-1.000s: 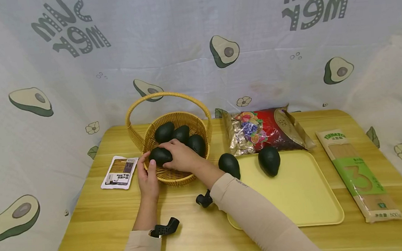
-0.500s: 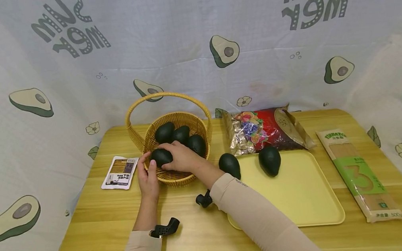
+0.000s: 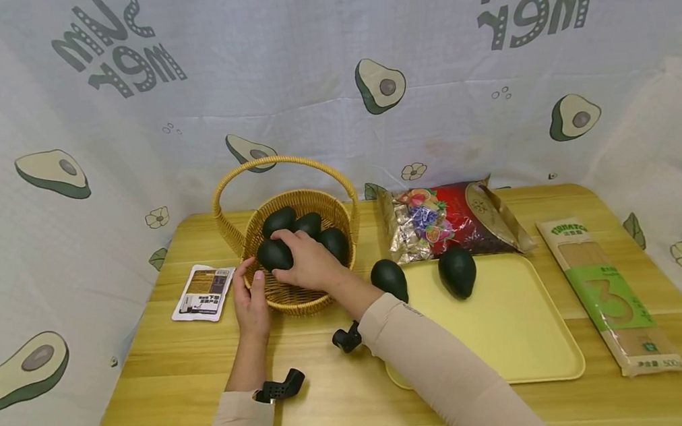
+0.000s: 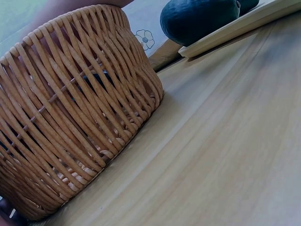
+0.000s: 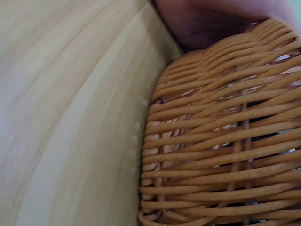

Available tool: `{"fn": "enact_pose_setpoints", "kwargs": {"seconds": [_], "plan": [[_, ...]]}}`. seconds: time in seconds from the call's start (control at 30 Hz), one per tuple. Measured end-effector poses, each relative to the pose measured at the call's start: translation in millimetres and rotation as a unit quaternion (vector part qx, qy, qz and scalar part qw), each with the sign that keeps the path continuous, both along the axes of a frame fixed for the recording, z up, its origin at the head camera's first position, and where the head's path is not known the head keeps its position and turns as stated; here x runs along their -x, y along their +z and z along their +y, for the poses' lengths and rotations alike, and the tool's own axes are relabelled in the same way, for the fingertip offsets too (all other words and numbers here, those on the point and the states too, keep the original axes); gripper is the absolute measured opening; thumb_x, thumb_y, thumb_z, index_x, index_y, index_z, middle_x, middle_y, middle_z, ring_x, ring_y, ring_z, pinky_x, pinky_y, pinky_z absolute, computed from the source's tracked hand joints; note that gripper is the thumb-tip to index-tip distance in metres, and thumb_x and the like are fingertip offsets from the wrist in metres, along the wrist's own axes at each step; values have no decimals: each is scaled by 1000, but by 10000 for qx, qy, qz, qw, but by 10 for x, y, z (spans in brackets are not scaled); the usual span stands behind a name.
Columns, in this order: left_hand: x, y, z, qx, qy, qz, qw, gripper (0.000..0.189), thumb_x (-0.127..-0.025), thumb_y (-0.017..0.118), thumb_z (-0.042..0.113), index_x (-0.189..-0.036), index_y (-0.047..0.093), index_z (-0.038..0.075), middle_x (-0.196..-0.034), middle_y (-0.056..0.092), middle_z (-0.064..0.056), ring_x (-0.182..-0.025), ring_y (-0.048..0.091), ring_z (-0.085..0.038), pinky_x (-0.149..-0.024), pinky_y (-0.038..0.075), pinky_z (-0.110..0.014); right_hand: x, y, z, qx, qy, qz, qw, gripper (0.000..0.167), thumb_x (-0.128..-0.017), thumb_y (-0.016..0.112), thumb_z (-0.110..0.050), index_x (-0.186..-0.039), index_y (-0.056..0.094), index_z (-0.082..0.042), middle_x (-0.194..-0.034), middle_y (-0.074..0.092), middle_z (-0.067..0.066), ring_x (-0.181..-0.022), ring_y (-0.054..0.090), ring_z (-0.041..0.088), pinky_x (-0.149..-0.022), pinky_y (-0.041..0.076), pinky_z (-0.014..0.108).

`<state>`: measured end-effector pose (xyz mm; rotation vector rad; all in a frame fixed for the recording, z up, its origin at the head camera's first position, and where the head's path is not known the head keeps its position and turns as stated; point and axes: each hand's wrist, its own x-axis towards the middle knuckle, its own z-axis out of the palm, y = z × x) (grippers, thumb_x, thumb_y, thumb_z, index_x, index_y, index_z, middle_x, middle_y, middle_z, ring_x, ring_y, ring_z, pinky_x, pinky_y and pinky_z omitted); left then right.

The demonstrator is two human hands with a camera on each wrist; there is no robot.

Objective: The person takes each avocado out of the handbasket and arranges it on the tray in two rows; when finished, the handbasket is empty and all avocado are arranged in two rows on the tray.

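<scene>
In the head view, my right hand reaches over the front of a yellow wicker basket and grips a dark green avocado between thumb and fingers. Several more avocados lie behind and to the right of it inside the basket. My left hand holds the basket's left front rim, its thumb at the rim and its fingers along the outer side. Both wrist views are mostly filled by the woven basket wall, and part of a hand shows behind it in the right wrist view.
A yellow tray stands to the right, bearing two avocados near its back edge. Behind it lies a shiny candy bag. A spaghetti pack lies far right, a small white sachet left of the basket.
My right hand has shifted slightly up and back inside the basket, carrying the gripped avocado with it. The left hand and the basket have stayed in place.
</scene>
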<state>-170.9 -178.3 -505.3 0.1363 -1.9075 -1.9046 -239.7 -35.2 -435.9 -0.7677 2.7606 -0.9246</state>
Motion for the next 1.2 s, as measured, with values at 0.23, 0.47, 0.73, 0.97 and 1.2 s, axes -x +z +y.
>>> {"fn": "enact_pose_setpoints", "kwargs": {"seconds": [0.23, 0.47, 0.73, 0.97, 1.2], "plan": [[-12, 20, 10, 53, 21, -37, 10000, 39, -105, 46, 13, -142, 46, -1, -154, 42, -18, -150, 28, -27, -121, 20, -52, -125, 166, 63, 692, -426, 159, 9966, 76, -91, 73, -42, -157, 39, -30, -145, 51, 15, -115, 65, 34, -92, 56, 52], [-11, 26, 16, 98, 56, -73, 9999, 39, -106, 46, 15, -142, 47, 0, -154, 42, -17, -149, 30, -26, -119, 23, -43, -319, 357, 213, 1662, -643, -15, 9840, 74, -87, 78, -39, -152, 44, -28, -143, 54, 10, -116, 63, 31, -88, 58, 49], [-21, 20, 5, 102, 50, -5, 9999, 38, -106, 46, 15, -141, 47, -1, -154, 42, -17, -149, 30, -25, -121, 21, -46, -517, 441, 491, 2288, -746, -373, 9699, 71, -87, 80, -31, -148, 46, -26, -137, 58, 10, -108, 64, 28, -81, 58, 40], [-14, 15, 12, 26, 70, 9, 10000, 37, -107, 45, 13, -141, 46, -2, -154, 42, -17, -149, 30, -24, -119, 23, -37, -633, 472, 737, 2676, -822, -672, 9577, 68, -89, 78, -25, -148, 43, -25, -141, 55, 8, -110, 62, 27, -83, 58, 40], [-15, 13, 17, -33, 51, 78, 10000, 37, -107, 45, 13, -141, 46, -3, -153, 43, -17, -149, 31, -24, -116, 24, -30, -711, 492, 1003, 2911, -927, -729, 9494, 73, -89, 78, -21, -153, 43, -29, -147, 49, 11, -118, 63, 34, -86, 60, 43]]}}
